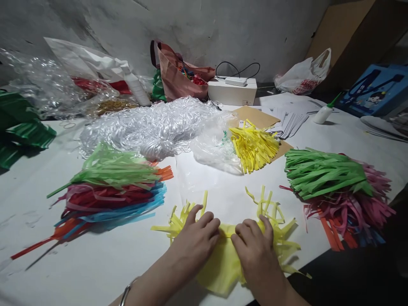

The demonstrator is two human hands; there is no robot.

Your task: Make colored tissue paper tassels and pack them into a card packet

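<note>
A yellow tissue-paper sheet with fringed ends lies on the white table near the front edge. My left hand rests on its left half, fingers pressed down on the paper near the left fringe. My right hand lies on the right half beside the right fringe. The fingertips of both hands nearly meet at the sheet's middle, bunching the paper there. A bracelet shows on my left wrist.
Stacked fringed tassels in green, red, blue and orange lie left. A green and pink stack lies right. Yellow tassels sit on cardboard behind a plastic bag. White plastic string, a glue bottle, a white box and bags line the back.
</note>
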